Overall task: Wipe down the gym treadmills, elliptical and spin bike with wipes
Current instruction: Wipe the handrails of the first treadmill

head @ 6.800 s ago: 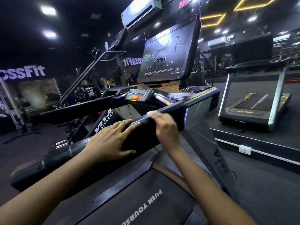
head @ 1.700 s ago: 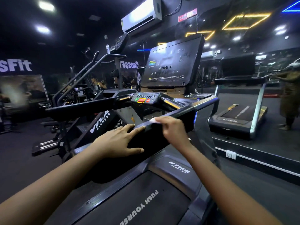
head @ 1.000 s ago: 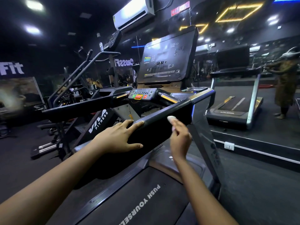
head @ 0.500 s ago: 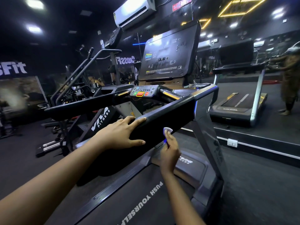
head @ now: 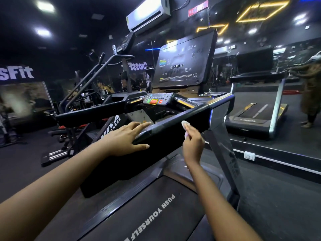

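I stand on a black treadmill; its belt [head: 152, 216] reads "PUSH YOURSELF". The right handrail [head: 173, 126] runs diagonally from lower left up to the console. My left hand [head: 126, 139] lies flat on the rail's top and side, fingers spread. My right hand [head: 192, 145] pinches a small white wipe [head: 184, 124] against the rail's outer face, just right of the left hand. The dark console screen [head: 184, 65] and a button panel [head: 156, 100] with a red stop key sit beyond.
The grey right upright [head: 224, 150] slants down beside my right arm. A mirror wall on the right shows a second treadmill [head: 257, 115] and a standing person [head: 311, 94]. An elliptical frame [head: 97, 75] and other machines stand to the left. An air conditioner [head: 149, 13] hangs above.
My right hand with the wipe left the rail's top edge, dropped down its outer face, and has now come back up the face. The left hand stayed on the rail.
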### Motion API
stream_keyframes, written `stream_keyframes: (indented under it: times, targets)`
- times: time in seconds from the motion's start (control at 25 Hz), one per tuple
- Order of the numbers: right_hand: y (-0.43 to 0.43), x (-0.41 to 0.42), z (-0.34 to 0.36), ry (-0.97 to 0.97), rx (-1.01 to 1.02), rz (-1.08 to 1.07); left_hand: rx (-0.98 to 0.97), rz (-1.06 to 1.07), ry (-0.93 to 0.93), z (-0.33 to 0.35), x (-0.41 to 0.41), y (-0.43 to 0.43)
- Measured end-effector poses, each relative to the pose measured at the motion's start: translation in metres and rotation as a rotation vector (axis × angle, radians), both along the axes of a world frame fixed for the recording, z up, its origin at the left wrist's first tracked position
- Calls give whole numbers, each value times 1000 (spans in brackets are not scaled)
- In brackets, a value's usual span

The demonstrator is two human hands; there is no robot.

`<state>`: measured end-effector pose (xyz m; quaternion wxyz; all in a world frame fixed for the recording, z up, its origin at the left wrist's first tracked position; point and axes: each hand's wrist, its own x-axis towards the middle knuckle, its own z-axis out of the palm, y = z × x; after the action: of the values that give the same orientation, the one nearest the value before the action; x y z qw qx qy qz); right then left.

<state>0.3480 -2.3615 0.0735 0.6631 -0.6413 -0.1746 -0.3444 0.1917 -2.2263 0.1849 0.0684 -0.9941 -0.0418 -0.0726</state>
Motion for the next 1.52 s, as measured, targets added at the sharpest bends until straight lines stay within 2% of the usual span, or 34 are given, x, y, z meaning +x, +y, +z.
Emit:
stream_keyframes:
  times: [0.2,0.36,0.48,0.6,0.72,0.8,0.92,1.12,1.2,1.28,1.36,1.44,1.52]
  targets:
    - [16,23,24,25,-275,-50,-44,81,-23,-12,-39,18]
    - [33,-25,16,-184,-361,-185,-78,76,-86,-17,-34,21]
    - [39,-71,2,-343,-452,-86,-78,98,-102,-17,-32,21]
    - [21,-61,11,-435,-451,31,-63,119,-93,-17,-34,17]
    - [6,-4,39,-273,-470,-110,-60,119,-116,-16,-35,16]
    - [8,15,51,-116,-631,-134,-81,105,-114,-16,-34,19]
    - [24,-4,53,-138,-767,-91,-98,88,-96,-18,-33,23]
    - [45,-84,37,-367,-654,-40,-76,102,-115,-20,-31,24]
    - [39,-87,32,-432,-595,19,-74,105,-128,-21,-32,23]
    - [25,-64,28,-345,-414,110,-75,106,-128,-20,-33,22]
    - [10,-31,17,-119,-226,41,-84,100,-125,-18,-33,21]
    - [11,-16,-1,46,-152,-32,-100,92,-122,-17,-33,22]
    - [30,-26,-18,67,-97,-35,-107,84,-124,-17,-33,23]
